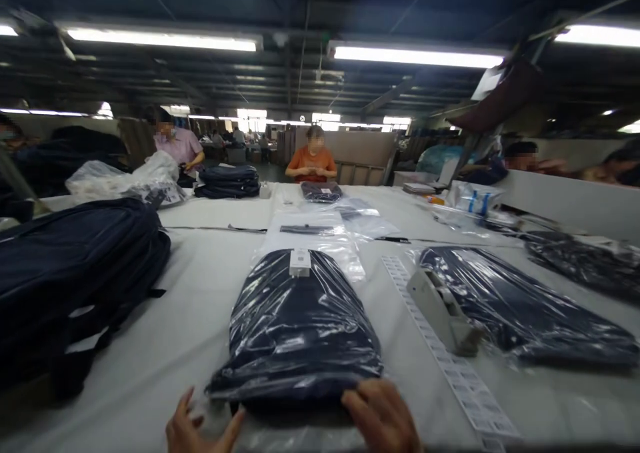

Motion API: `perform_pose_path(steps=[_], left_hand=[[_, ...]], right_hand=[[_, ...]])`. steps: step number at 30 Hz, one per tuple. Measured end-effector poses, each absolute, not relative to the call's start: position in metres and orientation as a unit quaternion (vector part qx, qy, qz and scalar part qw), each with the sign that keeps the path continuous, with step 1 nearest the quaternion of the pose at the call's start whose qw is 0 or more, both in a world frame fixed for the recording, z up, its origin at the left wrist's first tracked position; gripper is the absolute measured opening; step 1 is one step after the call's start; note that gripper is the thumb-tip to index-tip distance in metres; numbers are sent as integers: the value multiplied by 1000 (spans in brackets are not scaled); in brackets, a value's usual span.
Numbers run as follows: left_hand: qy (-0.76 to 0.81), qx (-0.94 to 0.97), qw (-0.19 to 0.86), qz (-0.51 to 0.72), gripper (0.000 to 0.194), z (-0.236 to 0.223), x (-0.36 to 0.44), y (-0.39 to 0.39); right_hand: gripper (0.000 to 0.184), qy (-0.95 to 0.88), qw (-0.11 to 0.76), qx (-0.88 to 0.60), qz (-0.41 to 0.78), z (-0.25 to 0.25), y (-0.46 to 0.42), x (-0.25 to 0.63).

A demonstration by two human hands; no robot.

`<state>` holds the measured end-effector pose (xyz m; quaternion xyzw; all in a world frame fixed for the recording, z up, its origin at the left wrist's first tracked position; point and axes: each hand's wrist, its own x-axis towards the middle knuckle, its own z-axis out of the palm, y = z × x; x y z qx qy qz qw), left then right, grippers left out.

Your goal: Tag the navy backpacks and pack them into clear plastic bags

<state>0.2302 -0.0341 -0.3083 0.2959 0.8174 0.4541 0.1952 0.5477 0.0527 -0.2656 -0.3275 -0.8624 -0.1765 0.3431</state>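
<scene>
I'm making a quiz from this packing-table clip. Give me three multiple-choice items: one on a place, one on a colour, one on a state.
1. Where is the tape dispenser relative to the bagged backpack at the hands?
A. to its right
B. on top of it
C. to its left

2. What colour is that backpack?
A. red
B. dark navy
C. white

3. What is the right hand doing?
A. hanging in the air
B. resting on the bag's near edge
C. gripping the dispenser

Answers: 1 A, it sits by the label strip; 2 B, dark navy shows through the plastic; 3 B, fingers lie on the edge, the left hand alongside.
</scene>
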Motion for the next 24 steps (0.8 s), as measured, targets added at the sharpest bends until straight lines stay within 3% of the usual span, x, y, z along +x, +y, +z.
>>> perform_pose_path(steps=[2, 3, 5, 7, 9, 19, 24], left_hand=[[829, 352, 83, 428, 117, -314, 213, -25], [825, 388, 57, 408, 112, -316, 205, -20], [796, 469, 66, 378, 83, -319, 189, -14], [754, 538, 84, 368, 54, -318, 173, -16], [742, 542, 81, 386, 42, -317, 160, -25], [810, 449, 113, 360, 35, -300, 152, -64], [785, 478, 164, 358, 37, -321, 157, -86]], right_hand=[[39, -772, 366, -479, -203, -261, 45, 568], [50, -737, 358, -537, -202, -261, 45, 577], [60, -729, 325, -585, -146, -266, 48, 590], [48, -768, 310, -556, -66, -275, 52, 600], [40, -782, 328, -529, -18, -283, 50, 608], [41, -626, 349, -672, 188, -260, 27, 614], [39, -568, 302, -700, 311, -280, 8, 627]])
